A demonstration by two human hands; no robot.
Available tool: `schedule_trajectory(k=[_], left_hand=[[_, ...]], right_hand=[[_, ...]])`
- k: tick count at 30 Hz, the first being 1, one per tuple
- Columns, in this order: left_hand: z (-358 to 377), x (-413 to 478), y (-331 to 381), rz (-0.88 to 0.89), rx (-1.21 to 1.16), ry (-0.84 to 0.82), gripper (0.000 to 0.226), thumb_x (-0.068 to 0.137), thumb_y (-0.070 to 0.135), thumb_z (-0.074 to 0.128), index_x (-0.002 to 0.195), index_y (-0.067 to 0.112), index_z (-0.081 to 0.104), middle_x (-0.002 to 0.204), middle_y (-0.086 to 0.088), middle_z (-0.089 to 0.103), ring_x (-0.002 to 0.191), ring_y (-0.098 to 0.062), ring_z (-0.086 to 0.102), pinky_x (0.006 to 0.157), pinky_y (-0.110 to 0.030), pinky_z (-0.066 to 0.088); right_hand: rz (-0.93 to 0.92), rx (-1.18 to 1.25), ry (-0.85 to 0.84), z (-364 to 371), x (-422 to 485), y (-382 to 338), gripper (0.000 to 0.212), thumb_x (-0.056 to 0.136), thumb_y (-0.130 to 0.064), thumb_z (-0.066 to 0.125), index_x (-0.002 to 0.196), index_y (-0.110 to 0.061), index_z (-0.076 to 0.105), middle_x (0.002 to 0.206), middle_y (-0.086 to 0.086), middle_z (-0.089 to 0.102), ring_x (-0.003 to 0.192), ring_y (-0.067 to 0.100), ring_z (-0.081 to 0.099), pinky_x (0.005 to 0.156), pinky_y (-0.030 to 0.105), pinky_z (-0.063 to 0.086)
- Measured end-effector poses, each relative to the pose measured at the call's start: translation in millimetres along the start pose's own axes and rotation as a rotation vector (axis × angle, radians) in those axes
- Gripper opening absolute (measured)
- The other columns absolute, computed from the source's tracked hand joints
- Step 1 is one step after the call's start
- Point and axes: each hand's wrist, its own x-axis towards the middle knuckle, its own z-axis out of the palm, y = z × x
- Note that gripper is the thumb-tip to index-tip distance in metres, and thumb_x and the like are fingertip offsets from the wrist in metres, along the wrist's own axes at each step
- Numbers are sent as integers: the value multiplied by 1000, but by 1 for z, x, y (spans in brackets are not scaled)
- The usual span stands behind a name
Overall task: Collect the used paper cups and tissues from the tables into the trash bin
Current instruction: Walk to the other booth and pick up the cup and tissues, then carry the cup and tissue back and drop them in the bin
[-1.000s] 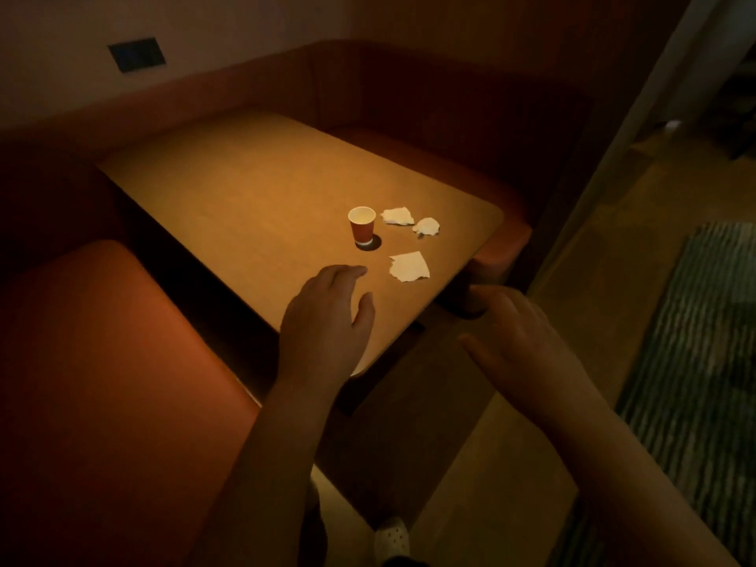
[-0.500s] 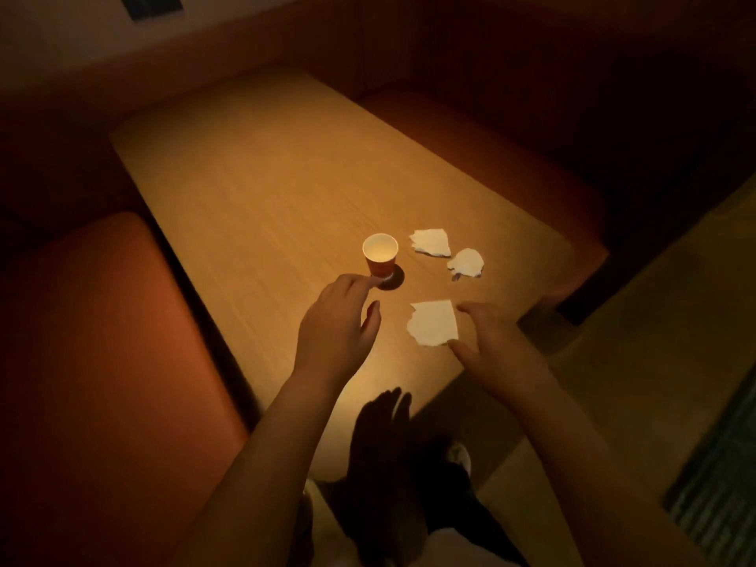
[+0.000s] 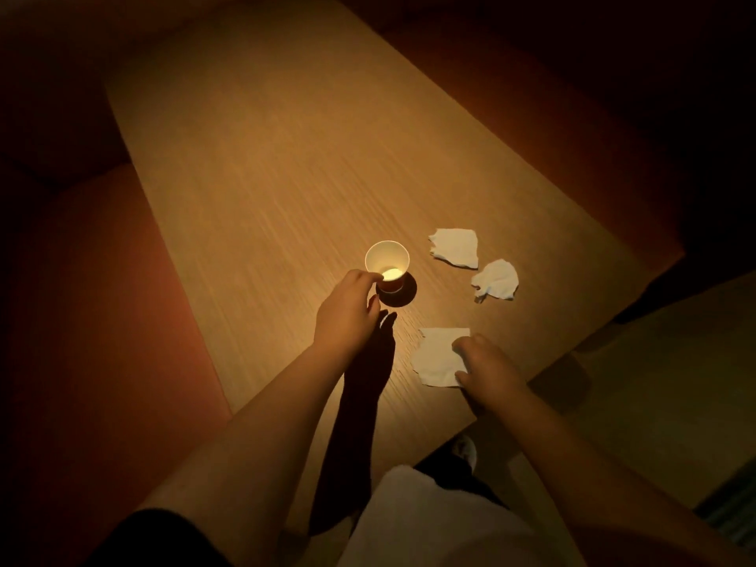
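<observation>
Two contacts new | left fingers [image 3: 359, 280] touching cup [image 3: 385, 256], grip unclear | right fingers [image 3: 476, 346] clamping tissue [image 3: 434, 356]

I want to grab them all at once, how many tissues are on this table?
3. The near tissue is partly under the right hand, the far tissue lies right of the paper cup, the crumpled tissue sits between them, further right.

Red paper cup [image 3: 387, 264], white tissues [image 3: 455, 247], wood-grain table [image 3: 286, 157], orange seats [image 3: 102, 321].
</observation>
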Motion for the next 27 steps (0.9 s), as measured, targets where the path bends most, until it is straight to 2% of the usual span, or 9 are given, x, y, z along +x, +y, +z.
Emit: schedule_trajectory(k=[5,9,13,17,21,24,27], left_hand=[[15,19,-11,68,40,-62,44,92,19,54,135,22,44,133,4,45,111,-15,52,78,-32,50],[22,27,-15,16,-15,-82,39,94,18,51,133,17,45,130,-4,50,116,-21,50,86,-38,47],[28,31,-19,84,-2,-5,22,92,17,54,114,15,57,113,-2,56,103,-20,53,71,-31,43],[25,31,-14,122,-10,42,12,91,20,56,102,14,60,105,0,56,95,-18,54,66,-26,38],[19,26,21,342,-20,34,15,88,16,61,103,13,60,109,-2,54,99,-17,53,70,-24,41],[17,21,72,574,-45,10,15,85,13,63,100,12,60,108,-4,55,98,-19,54,70,-26,47],[13,11,129,716,-101,41,14,83,13,65,97,12,62,104,-4,58,95,-19,56,70,-23,44]], right_hand=[[37,-28,35,17,5,3,47,88,-21,63,130,-23,42,134,1,37,119,18,41,94,31,45],[67,-10,84,24,1,2,32,91,-18,58,122,-18,48,122,2,46,107,17,47,86,29,45],[36,-27,81,24,0,2,14,94,-16,52,106,-11,55,108,6,54,95,18,51,78,32,46],[78,-16,153,9,-10,-1,12,95,-22,49,98,-14,58,101,3,55,88,16,51,74,32,48],[158,88,296,-28,-37,5,8,94,-27,53,97,-21,57,95,-5,54,82,9,51,67,21,40],[209,121,447,-64,-66,18,5,93,-28,55,94,-24,57,85,-8,53,77,8,53,62,19,37],[259,99,597,-99,-107,37,4,91,-28,57,91,-24,58,81,-8,54,73,8,53,59,18,38]])
